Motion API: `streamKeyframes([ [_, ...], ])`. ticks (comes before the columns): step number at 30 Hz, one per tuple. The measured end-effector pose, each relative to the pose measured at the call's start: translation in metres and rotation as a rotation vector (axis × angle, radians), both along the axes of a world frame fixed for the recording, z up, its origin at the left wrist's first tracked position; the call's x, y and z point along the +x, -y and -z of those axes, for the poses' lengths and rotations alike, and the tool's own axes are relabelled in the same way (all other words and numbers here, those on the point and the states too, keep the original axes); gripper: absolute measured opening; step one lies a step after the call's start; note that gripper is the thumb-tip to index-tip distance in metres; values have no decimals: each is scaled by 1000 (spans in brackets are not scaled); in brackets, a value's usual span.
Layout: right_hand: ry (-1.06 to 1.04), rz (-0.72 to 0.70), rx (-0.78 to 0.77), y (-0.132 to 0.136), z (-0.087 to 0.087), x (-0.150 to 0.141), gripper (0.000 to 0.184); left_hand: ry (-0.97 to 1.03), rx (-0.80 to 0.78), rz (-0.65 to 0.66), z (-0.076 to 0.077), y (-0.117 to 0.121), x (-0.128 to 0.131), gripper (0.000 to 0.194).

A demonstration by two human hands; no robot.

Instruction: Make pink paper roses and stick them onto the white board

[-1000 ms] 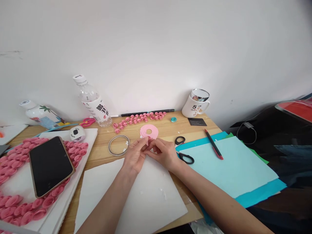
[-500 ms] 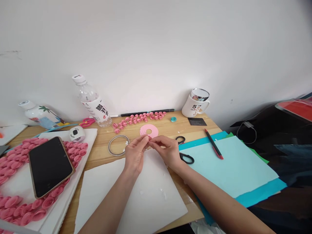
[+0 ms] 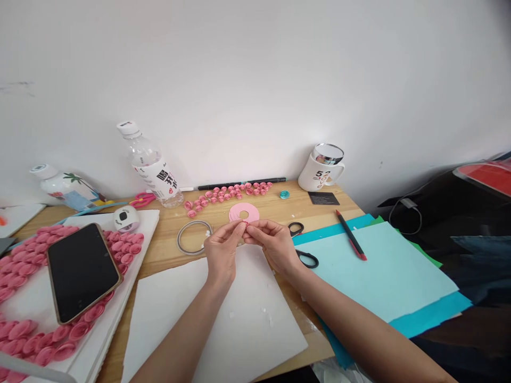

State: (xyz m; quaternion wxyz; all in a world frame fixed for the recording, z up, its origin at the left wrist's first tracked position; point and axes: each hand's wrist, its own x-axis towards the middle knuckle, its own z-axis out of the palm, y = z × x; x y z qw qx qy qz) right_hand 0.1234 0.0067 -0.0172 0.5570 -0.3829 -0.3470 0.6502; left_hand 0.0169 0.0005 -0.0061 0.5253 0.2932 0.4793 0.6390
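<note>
Between the fingertips of both hands sits a small pink paper roll (image 3: 245, 224), mostly covered by the fingers. My left hand (image 3: 224, 247) pinches it from the left, and my right hand (image 3: 275, 244) pinches it from the right. Just beyond them lie flat pink paper rings (image 3: 249, 210) on the wooden table (image 3: 271, 205). Under the hands and forearms a white sheet (image 3: 239, 319) is spread, with small paper scraps on it. Several finished pink paper roses (image 3: 219, 196) stand in a row farther back, and one teal paper rose (image 3: 284, 194) is to their right.
Left are a phone (image 3: 83, 271) on a board of pink roses, a tape dispenser (image 3: 126, 218), a water bottle (image 3: 157, 175) and a ring of tape (image 3: 187, 242). Right are black-handled scissors (image 3: 309, 260), a pen (image 3: 351, 236) on pale blue paper (image 3: 383, 276), and a mug (image 3: 317, 173).
My right-hand fingers have curled closer to the left hand's fingertips around the pink roll. Both hands stay in nearly the same place.
</note>
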Motion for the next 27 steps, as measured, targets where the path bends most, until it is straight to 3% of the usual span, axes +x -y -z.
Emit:
streamKeyframes([
  [14,-26,83,-40,3,-7,-3,23,-45,9,-30,3,0,4,24],
  [27,51,129,-13,1,0,-1,23,-94,34,-3,3,1,4,19],
])
